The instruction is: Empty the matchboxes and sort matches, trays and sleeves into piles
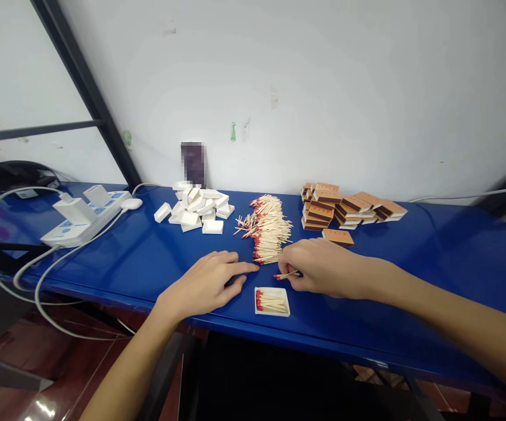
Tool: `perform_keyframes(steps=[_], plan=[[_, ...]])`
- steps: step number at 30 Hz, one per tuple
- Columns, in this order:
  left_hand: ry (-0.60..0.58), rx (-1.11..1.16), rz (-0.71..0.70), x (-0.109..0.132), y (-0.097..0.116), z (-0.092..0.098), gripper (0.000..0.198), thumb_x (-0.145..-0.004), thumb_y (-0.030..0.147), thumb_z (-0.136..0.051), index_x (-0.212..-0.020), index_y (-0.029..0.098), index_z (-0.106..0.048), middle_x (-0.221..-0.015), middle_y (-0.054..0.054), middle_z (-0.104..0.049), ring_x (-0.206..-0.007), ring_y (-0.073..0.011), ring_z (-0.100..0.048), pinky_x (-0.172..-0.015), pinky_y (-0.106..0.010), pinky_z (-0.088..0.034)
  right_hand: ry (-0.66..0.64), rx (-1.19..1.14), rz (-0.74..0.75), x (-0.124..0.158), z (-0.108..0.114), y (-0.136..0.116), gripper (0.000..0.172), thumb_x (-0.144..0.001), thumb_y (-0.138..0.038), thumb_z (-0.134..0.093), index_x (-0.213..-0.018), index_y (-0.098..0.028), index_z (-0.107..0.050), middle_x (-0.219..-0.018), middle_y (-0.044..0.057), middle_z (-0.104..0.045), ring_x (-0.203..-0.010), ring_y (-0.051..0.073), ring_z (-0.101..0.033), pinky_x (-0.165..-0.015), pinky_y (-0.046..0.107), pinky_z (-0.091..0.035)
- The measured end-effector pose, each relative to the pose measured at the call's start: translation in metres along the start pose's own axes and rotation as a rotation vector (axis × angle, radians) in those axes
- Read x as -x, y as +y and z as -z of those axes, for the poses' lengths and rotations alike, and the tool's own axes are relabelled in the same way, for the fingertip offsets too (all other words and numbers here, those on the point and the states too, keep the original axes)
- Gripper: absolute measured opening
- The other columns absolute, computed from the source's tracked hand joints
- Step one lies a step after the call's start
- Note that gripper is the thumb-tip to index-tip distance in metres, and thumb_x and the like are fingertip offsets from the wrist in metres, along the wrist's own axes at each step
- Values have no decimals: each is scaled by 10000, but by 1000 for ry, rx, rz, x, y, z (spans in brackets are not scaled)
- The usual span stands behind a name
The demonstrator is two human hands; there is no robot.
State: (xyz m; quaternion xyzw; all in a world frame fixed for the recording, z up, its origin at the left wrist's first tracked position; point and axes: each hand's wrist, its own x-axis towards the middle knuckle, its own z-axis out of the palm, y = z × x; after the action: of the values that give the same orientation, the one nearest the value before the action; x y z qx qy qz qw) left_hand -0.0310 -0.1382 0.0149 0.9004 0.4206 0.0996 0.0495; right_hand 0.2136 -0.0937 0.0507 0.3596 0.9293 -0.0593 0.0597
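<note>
My right hand [307, 266] pinches a few red-tipped matches [286, 275] just in front of a long heap of loose matches [270, 228]. Resting on the blue table, my left hand [211, 283] has its fingers stretched out, the index fingertip near the heap's front end. Between the hands, close to the table's front edge, lies a white matchbox tray [272, 314] partly filled with matches, their red heads to the left. Behind my left hand is a pile of white matchbox trays [200, 204]. Brown matchbox sleeves [323, 210] are stacked behind my right hand.
On the left of the blue table [432, 263] sits a white power strip [88, 219] with plugs and cables that hang over the front edge. A black round object [16, 175] lies behind it. A dark, blurred-out rectangle [193, 164] leans at the wall.
</note>
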Motion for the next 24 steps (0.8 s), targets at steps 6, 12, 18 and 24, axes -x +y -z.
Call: perform_keyframes(steps=[6, 12, 18, 24], plan=[[2, 5, 12, 0, 1, 0, 363, -1004, 248, -433, -1337, 283, -573, -967, -35, -602, -920, -201, -588, -842, -339, -440, -20, 81, -15, -3, 0, -7, 118, -752, -146, -547, -800, -186, -647, -846, 59, -723, -736, 207, -639, -571, 278, -263], [3, 3, 11, 0, 1, 0, 362, -1002, 249, -437, -1336, 276, -575, -972, -39, -606, -919, -201, -594, -844, -340, -449, 80, -18, 9, -3, -1, -2, 97, -725, -161, -575, -785, -198, -641, -790, 23, -710, -693, 174, -600, -585, 264, -278], [0, -2, 18, 0, 1, -1, 349, -1007, 260, -434, -1323, 279, -581, -964, -40, -605, -914, -201, -595, -846, -343, -449, 124, -187, 57, -1, 9, -12, 66, -709, -170, -630, -763, -207, -629, -759, -26, -698, -658, 130, -554, -597, 251, -312], [1, 3, 20, -1, 2, 0, 342, -1011, 269, -420, -1307, 263, -593, -959, -41, -611, -892, -195, -601, -819, -338, -455, 32, -228, 72, 2, 12, -30, 63, -708, -168, -633, -752, -212, -641, -733, -17, -693, -678, 144, -573, -593, 255, -323]])
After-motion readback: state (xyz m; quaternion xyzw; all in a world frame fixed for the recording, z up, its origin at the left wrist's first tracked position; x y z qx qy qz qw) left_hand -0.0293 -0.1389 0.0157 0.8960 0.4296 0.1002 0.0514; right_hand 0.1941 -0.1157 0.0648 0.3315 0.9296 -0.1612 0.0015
